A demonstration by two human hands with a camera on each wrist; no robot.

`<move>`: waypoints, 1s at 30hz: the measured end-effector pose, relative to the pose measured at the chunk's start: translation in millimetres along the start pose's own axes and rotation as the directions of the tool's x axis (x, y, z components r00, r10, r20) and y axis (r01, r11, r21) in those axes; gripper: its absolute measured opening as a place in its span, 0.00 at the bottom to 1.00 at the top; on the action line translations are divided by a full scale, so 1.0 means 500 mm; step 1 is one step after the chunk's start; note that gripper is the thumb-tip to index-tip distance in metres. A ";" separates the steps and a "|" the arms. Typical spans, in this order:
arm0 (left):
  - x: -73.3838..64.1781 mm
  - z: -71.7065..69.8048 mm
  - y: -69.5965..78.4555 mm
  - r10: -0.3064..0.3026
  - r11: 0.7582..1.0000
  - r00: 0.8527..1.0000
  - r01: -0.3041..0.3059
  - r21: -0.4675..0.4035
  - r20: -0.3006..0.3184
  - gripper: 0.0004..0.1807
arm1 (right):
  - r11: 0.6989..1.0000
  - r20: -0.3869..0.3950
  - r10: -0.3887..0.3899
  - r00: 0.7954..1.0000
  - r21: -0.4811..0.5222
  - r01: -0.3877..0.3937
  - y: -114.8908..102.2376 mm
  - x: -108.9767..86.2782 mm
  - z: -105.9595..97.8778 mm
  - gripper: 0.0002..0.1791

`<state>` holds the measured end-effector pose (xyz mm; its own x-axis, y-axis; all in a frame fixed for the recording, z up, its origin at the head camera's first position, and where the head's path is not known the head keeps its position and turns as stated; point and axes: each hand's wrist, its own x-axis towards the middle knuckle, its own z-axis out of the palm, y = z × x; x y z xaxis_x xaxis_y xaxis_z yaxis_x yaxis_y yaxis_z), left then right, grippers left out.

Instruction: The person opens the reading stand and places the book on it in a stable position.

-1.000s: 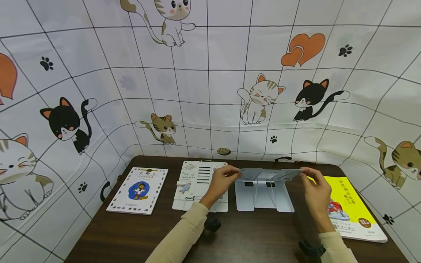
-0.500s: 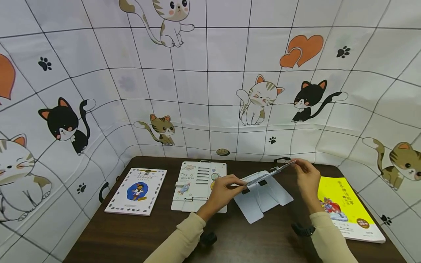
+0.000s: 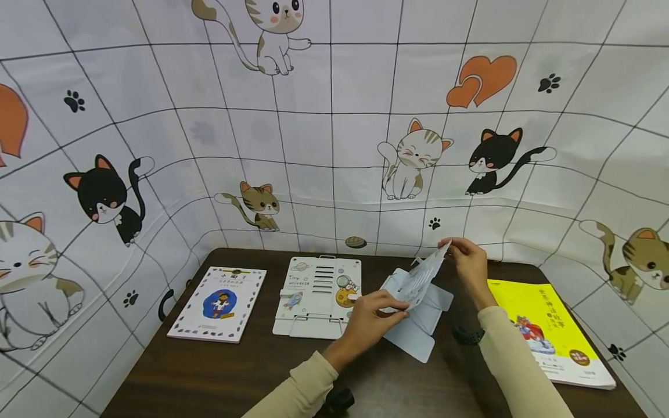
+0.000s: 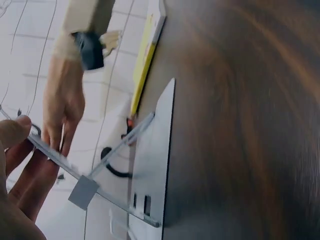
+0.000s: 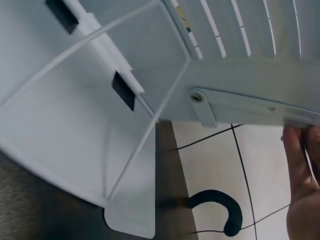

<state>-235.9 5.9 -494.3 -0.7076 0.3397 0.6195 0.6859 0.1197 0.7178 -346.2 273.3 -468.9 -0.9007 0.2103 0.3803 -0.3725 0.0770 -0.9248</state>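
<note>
A white book stand (image 3: 413, 339), set at an angle on the table, has its slotted back panel raised over its base. My left hand (image 3: 366, 322) pinches the near edge of that panel, thumb and fingers on either side. At the far upper corner my right hand (image 3: 468, 268) pinches the opposite edge. In the right wrist view the panel's rear (image 5: 240, 82) shows its slots, and a wire prop (image 5: 142, 145) spans down to the base. Left of my hands, a second book stand (image 3: 308, 296) printed "Tiny universe" faces me on the table.
A white book (image 3: 216, 305) with a blue round picture lies at the left of the brown table (image 3: 209, 377). On the right lies a thick yellow book (image 3: 549, 331), close to my right forearm. A cat-print curtain (image 3: 334, 139) hangs behind the table.
The held book stand has turned from facing squarely to a slanted position, its panel now showing its slotted face toward the left. My right hand has moved left and farther away; my left hand moved nearer.
</note>
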 end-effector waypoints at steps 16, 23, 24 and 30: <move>0.005 0.128 0.072 0.145 0.927 0.980 -0.087 0.365 -0.135 0.11 | 0.975 0.278 0.131 0.952 -0.211 -0.073 -0.022 0.039 0.057 0.19; 0.011 0.152 0.074 0.201 0.860 0.964 -0.090 0.502 -0.172 0.11 | 0.974 0.319 0.173 0.932 -0.198 -0.113 -0.035 0.035 0.077 0.21; 0.012 0.154 0.073 0.206 0.854 0.962 -0.088 0.513 -0.177 0.11 | 0.974 0.319 0.175 0.932 -0.193 -0.117 -0.036 0.035 0.078 0.21; 0.010 0.149 0.065 0.138 0.892 0.980 -0.061 0.448 -0.142 0.10 | 0.958 0.345 0.218 0.913 -0.256 -0.132 -0.055 0.029 0.077 0.22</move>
<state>-204.7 80.9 -491.6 -0.6227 0.2167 0.7519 0.7310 0.5037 0.4603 -357.8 236.7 -437.4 -0.9807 -0.1274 0.1484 -0.1803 0.2950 -0.9383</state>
